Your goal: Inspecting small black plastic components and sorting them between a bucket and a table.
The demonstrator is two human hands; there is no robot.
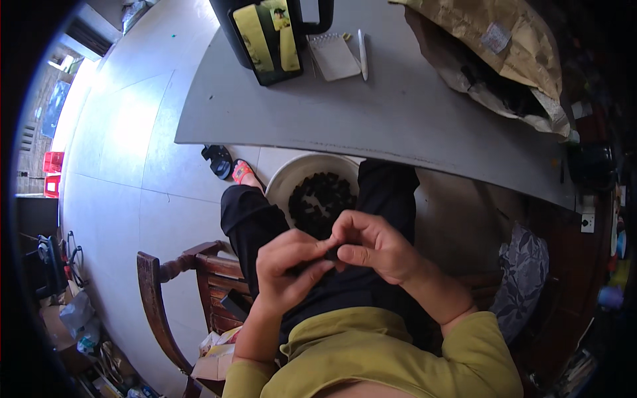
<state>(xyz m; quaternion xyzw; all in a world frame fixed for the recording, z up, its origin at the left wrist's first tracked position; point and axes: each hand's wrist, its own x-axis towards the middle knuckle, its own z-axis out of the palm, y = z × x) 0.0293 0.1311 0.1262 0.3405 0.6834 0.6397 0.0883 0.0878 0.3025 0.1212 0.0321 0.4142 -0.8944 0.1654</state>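
Note:
My left hand point(290, 264) and my right hand point(379, 251) meet above my lap, fingertips closed together in a pinch. Between them is a small dark piece point(335, 252), mostly covered by the fingers, so its exact kind does not show. Just beyond the hands, a pale round basin point(276, 189) sits low between my legs. Many small black block-like pieces point(325, 191) lie loose in it, with the light bottom showing through in places.
A grey table point(265, 116) spans the far side, its edge just past the basin. On it are a phone point(267, 43) leaning on a dark jug, a notepad point(334, 58), a white pen point(363, 56) and an open brown paper bag point(491, 46). A wooden chair point(159, 292) is at left.

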